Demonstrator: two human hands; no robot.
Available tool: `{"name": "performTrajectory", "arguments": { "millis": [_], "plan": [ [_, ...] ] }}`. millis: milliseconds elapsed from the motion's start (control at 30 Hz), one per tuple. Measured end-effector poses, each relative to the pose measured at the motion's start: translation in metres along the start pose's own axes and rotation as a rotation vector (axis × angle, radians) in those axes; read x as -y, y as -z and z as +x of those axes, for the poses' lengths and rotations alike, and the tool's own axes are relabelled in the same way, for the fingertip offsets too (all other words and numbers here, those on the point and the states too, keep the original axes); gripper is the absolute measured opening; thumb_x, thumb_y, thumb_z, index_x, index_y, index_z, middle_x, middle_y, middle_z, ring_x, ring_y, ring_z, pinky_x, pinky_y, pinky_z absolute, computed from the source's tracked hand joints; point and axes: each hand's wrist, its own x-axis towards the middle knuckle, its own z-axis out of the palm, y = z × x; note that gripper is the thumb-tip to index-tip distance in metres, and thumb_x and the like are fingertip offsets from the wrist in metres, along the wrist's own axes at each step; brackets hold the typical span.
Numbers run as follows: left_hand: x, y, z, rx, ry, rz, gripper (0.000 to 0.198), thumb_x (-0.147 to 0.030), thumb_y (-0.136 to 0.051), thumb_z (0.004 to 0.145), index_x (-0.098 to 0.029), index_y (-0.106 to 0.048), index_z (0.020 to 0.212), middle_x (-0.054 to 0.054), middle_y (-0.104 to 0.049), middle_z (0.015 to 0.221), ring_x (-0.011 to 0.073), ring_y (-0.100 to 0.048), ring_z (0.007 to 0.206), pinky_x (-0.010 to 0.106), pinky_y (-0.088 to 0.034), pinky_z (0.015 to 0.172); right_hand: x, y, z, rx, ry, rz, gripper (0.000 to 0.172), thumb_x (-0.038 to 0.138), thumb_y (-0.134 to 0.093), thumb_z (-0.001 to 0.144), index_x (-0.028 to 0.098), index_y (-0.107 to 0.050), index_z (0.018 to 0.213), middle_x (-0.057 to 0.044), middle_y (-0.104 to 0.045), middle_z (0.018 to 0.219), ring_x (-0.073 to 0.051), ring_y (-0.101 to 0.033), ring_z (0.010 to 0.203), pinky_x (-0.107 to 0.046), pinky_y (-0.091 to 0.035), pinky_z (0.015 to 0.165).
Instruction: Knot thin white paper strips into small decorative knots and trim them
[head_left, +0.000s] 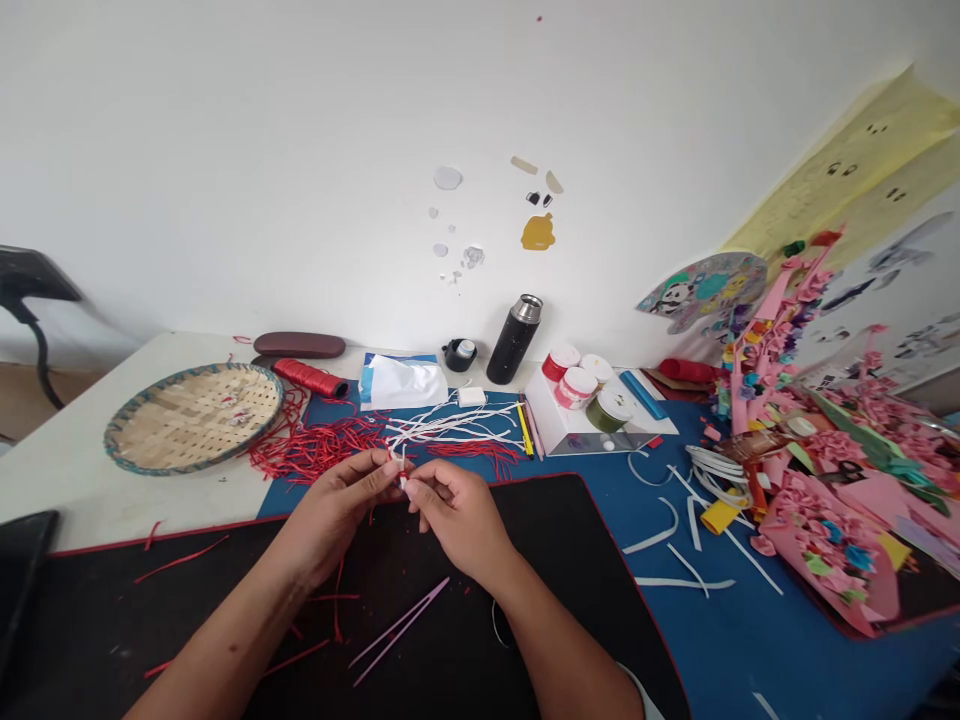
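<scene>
Both hands meet near the middle of the view, just above the black mat's far edge. Between them is a small piece of white and red cord (401, 462), its details too small to make out. My left hand (351, 500) pinches it from the left with thumb and forefinger. From the other side, my right hand (457, 510) is closed on its lower white end. Purple tweezers (401, 632) lie on the black mat (540, 530) below the hands. Behind the fingers, white cords (457, 425) and cut red cords (322, 450) are spread on the blue cloth.
A woven basket (187, 420) and a red thread spool (309, 378) are at left. A black flask (514, 340) stands by the wall, left of a white box (551, 415) bearing several lidded jars. Pink paper flowers (832, 530) and white strips (686, 582) cover the right side.
</scene>
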Motion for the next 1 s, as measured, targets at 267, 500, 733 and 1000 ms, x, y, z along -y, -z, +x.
{"name": "performTrajectory", "arguments": {
  "millis": [267, 500, 733, 1000],
  "plan": [
    [0.003, 0.002, 0.002, 0.000, -0.060, 0.114, 0.037, -0.053, -0.100, 0.062, -0.020, -0.084, 0.072, 0.005, -0.080, 0.078, 0.0207, -0.068, 0.077, 0.029, -0.055, 0.074, 0.000, -0.001, 0.000, 0.010, -0.019, 0.044, 0.022, 0.040, -0.066, 0.097, 0.020, -0.068, 0.090, 0.002, -0.066, 0.073, -0.011, -0.059, 0.056, -0.025, -0.046, 0.057],
    [0.006, 0.003, 0.002, 0.025, -0.109, 0.176, 0.038, -0.057, -0.096, 0.067, -0.021, -0.084, 0.072, 0.005, -0.077, 0.075, 0.0214, -0.065, 0.074, 0.031, -0.054, 0.072, 0.002, 0.000, 0.000, 0.037, -0.084, 0.113, 0.031, 0.050, -0.067, 0.096, 0.019, -0.066, 0.091, 0.001, -0.066, 0.072, -0.011, -0.057, 0.054, -0.022, -0.041, 0.051],
    [0.004, 0.006, 0.003, -0.001, -0.203, 0.356, 0.042, -0.063, -0.086, 0.078, -0.022, -0.080, 0.071, 0.003, -0.074, 0.073, 0.0225, -0.063, 0.075, 0.031, -0.050, 0.076, 0.002, 0.001, 0.002, 0.021, -0.084, 0.129, 0.036, 0.054, -0.069, 0.094, 0.019, -0.066, 0.091, 0.001, -0.065, 0.070, -0.011, -0.056, 0.053, -0.022, -0.041, 0.050],
    [-0.006, -0.001, 0.000, 0.016, -0.214, 0.381, 0.034, -0.057, -0.091, 0.071, -0.024, -0.081, 0.070, 0.003, -0.073, 0.071, 0.0231, -0.064, 0.071, 0.031, -0.052, 0.070, 0.001, -0.001, 0.003, -0.008, -0.041, 0.051, 0.030, 0.048, -0.068, 0.096, 0.019, -0.066, 0.087, 0.002, -0.065, 0.069, -0.011, -0.057, 0.054, -0.024, -0.044, 0.057]
  ]
}}
